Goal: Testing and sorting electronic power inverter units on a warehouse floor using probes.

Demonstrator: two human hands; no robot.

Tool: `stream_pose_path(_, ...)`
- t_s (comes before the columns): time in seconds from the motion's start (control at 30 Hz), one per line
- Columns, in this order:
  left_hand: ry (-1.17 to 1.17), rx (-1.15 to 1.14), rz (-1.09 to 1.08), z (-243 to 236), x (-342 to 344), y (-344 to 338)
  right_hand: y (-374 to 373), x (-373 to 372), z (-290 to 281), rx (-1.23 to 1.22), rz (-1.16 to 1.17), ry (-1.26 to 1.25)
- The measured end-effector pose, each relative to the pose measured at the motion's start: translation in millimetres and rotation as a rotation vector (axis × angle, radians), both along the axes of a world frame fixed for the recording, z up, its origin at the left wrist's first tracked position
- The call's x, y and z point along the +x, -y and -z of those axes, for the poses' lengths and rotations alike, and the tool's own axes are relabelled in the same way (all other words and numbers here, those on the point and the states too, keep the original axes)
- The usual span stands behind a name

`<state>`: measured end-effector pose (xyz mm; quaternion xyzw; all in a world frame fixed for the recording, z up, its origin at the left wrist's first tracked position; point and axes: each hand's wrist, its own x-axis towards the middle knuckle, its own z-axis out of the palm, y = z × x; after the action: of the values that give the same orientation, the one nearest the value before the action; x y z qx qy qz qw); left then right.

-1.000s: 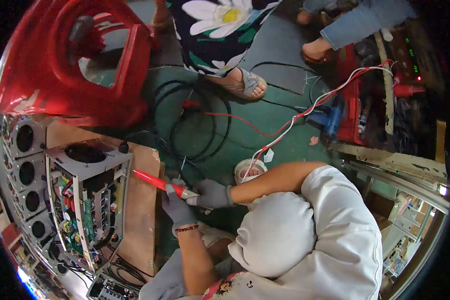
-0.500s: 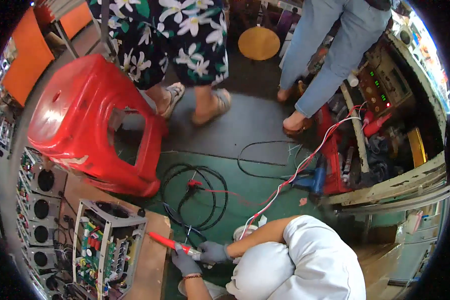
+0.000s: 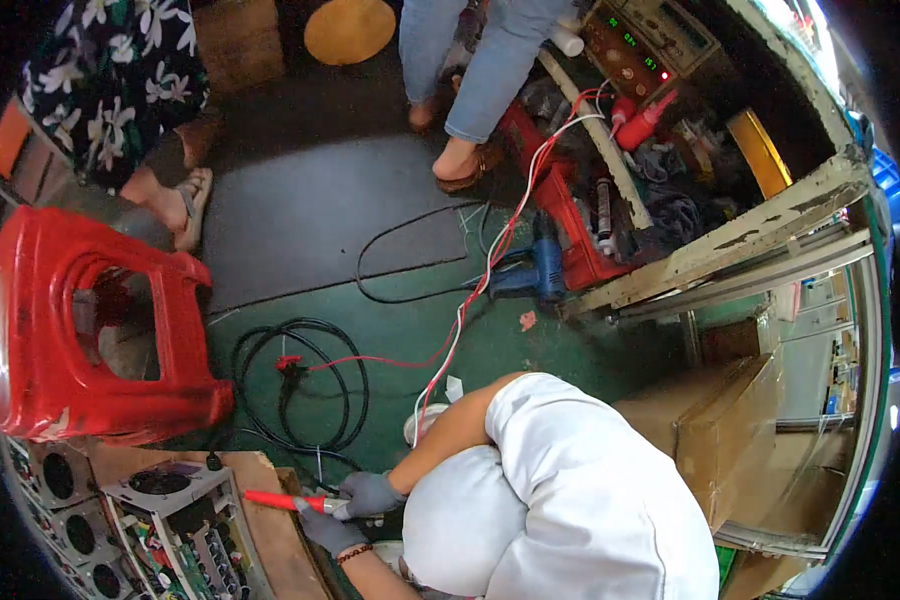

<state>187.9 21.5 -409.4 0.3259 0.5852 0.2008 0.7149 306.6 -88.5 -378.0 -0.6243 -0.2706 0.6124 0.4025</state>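
My left hand, in a grey glove with a beaded bracelet at the wrist, is closed near the middle of a long red-and-white stick-shaped tool. Its red end points left; the exact kind cannot be made out. Against its pale end, my right hand, also gloved in grey, has its fingers closed. Just left of the hands, an opened metal-framed power unit with a round fan and green circuit boards rests on a brown board. The tool is held above the board's right edge, apart from the unit.
A red plastic stool stands at left. Coiled black cable lies on the green floor, with red and white wires leading to a bench instrument. Nearby are a blue power tool, cardboard box and two standing people's legs.
My view has swung to the right, so the stool, unit and people sit farther left. The hands keep their hold on the red-and-white tool, which now lies more level.
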Motion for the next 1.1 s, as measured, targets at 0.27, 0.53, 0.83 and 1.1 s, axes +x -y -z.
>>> stream_pose_path(0.27, -0.098, -0.058, -0.020, -11, 3, 1, 4, 5, -16, -0.030, -0.052, -0.039)
stream_pose_path(0.53, 0.244, -0.163, -0.032, -35, 23, 18, 7, 16, -23, -0.041, -0.139, 0.122)
stream_pose_path(0.83, -0.021, 0.240, -0.026, -63, 39, 24, 15, 16, -38, -0.088, 0.149, -0.442)
stream_pose_path(1.1, -0.016, 0.305, -0.118, -119, 43, 72, 47, 53, -49, 0.098, -0.275, -0.458)
